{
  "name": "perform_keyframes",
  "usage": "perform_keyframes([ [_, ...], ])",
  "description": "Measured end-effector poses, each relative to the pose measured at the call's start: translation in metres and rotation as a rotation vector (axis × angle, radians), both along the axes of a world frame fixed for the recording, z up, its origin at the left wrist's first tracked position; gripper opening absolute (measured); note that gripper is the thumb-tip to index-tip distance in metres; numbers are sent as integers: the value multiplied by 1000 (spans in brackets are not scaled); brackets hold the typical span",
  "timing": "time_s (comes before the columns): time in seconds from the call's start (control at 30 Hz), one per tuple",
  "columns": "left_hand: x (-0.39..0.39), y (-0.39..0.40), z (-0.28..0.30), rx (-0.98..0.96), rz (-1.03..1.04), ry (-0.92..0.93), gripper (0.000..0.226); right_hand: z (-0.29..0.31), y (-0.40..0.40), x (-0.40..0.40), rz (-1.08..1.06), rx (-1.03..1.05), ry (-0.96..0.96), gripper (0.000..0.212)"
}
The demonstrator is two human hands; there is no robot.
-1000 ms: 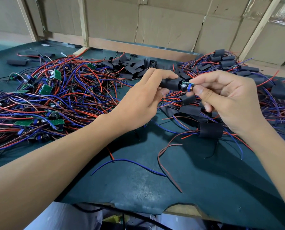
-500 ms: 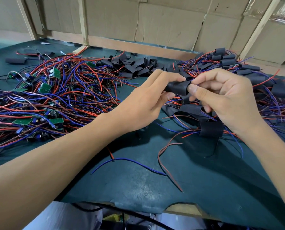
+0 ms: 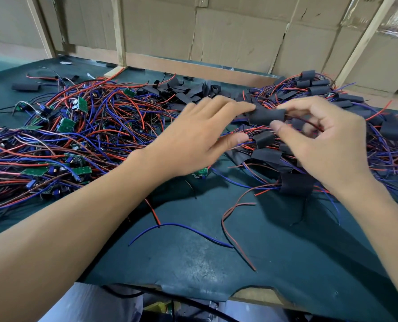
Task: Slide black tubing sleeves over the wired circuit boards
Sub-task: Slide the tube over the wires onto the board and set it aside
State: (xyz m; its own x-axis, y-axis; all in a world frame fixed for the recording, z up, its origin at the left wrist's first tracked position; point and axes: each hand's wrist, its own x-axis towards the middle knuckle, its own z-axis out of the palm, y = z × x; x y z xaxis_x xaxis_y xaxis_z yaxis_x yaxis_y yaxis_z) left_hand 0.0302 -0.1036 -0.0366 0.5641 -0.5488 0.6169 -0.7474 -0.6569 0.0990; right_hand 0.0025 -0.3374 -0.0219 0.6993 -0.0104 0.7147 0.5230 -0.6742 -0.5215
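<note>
Right hand (image 3: 318,140) pinching a black sleeve (image 3: 266,116) between thumb and forefinger, a red wire trailing out of its end through the curled fingers; no board showing at either mouth of that sleeve, so judged fully covered, though blur prevents certainty; left hand (image 3: 200,138) just left of the sleeve, fingers straight and spread wide, fingertips at or barely off its near end, contact impossible to settle through the motion blur, gripping nothing. Directly below and right of the held sleeve, a heap of sleeved boards (image 3: 293,182) with red and blue leads poking out, stretching back to further finished pieces (image 3: 314,86) up and right of it: done work, and a fair share of it. Far left of the sleeve, a large tangle of bare green boards (image 3: 65,124) on red and blue wires, none covered: the bulk of the job, by the look of it, left to do; one more bare board (image 3: 200,173) peeping out beneath the left palm. Behind and left of the sleeve, a stock of empty black sleeves (image 3: 184,90) lying loose on the green mat (image 3: 216,263), plenty for what remains. Likely next: dropping the held piece onto the finished heap, then reaching left for another board.
</note>
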Motion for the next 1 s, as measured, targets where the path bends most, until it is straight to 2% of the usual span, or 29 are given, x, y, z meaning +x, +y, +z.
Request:
perform_keyframes([
  [0.1, 11, 18, 6, 66, 157, 56, 43, 6, -10, 2, -250, -21, 7, 29],
  [0.17, 15, 31, 5, 84, 88, 266, 40, 8, -16, 4, -397, -128, 82, 27],
  [0.2, 15, 35, 6, 92, 29, 427, 39, 8, -17, 5, -408, -155, 130, 25],
  [0.27, 14, 38, 7, 122, -40, 695, 36, 8, -15, 4, -353, -168, 180, 36],
  [0.37, 13, 36, 10, 138, -106, 815, 38, 8, -8, 0, -324, -179, 138, 49],
  [0.47, 11, 36, 14, 124, -164, 900, 47, 7, 0, -6, -239, -168, 19, 45],
  [0.6, 11, 39, 13, 122, -187, 891, 54, 2, 8, -7, -83, -115, -66, 35],
  [0.8, 8, 30, 8, -9, -121, 647, 47, -1, 15, -9, 7, -119, -85, 29],
  [0.87, 5, 27, 8, -144, -145, 520, 41, -2, 14, -8, 32, -104, -85, 32],
  [1.0, -2, 16, 11, -510, -220, 406, 33, -3, 13, -8, 112, -95, -47, 40],
])
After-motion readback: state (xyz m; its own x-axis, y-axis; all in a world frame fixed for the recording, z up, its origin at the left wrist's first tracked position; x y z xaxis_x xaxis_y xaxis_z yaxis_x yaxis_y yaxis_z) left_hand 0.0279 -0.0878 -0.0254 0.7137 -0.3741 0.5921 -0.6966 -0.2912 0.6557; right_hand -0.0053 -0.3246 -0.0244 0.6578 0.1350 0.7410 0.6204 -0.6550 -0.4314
